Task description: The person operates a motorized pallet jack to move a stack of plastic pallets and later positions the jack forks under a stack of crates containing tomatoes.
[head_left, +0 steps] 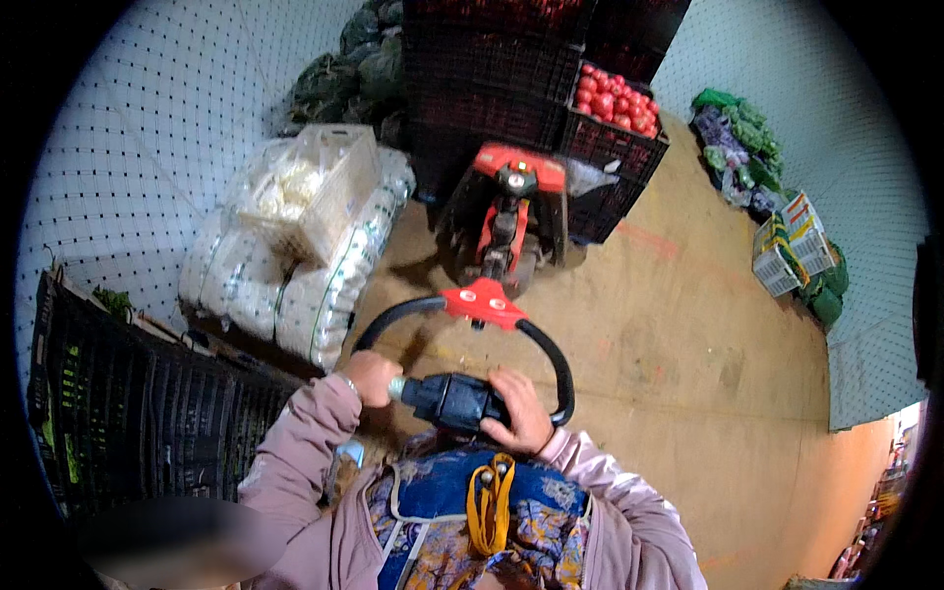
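Note:
Right in front of me is the looped handle (482, 303) of a red pallet truck (506, 226), with a red centre piece and black curved grips. My left hand (374, 378) is closed round the left end of the loop, beside the pale tip of a black control head (454, 398). My right hand (521, 411) wraps over the right end of that control head, its thumb on the near side. Pinkish sleeves cover both forearms. The truck's forks are not visible.
Tall stacks of black crates (492, 93) stand beyond the truck, one crate holding tomatoes (617, 101). At left, white bundles (256, 295) bear a pale crate (339, 197); a black crate stack (167, 413) stands nearer. Bagged greens (752, 138) and white-yellow crates (792, 246) line the right wall.

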`<state>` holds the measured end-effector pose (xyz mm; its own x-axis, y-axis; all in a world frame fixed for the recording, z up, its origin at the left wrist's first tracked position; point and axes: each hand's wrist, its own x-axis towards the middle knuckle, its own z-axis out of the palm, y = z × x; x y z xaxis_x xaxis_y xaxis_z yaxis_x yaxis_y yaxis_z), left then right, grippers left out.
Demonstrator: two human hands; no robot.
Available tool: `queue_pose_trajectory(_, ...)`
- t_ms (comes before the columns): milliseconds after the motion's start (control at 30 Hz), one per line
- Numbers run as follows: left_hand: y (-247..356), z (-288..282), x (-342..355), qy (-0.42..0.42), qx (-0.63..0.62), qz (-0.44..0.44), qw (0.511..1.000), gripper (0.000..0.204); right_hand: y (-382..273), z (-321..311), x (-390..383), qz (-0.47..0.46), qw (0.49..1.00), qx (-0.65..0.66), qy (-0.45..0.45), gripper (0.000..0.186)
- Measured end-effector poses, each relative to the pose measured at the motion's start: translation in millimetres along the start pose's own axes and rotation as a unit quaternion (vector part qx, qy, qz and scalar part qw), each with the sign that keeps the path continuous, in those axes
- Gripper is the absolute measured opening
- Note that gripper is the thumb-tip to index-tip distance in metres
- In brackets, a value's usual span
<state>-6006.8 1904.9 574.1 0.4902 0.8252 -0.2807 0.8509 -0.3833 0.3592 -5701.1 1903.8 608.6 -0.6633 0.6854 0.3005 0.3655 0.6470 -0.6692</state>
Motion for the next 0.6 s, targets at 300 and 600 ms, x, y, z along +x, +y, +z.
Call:
queue_pose_trajectory(300, 5.0, -1.2, -1.6, 0.009, -0.010, -0.011, 1.000, 0.016, -0.7, -7.3, -4.2, 0.088, 0.992, 0.083, 0.026, 0.036)
queue_pose_trajectory(600, 1.5, 4.0, -2.2, 0.006, 0.000, -0.010, 1.000, 0.021, -8.1, -7.7, 1.0, 0.040, 0.999, 0.022, -0.011, 0.050)
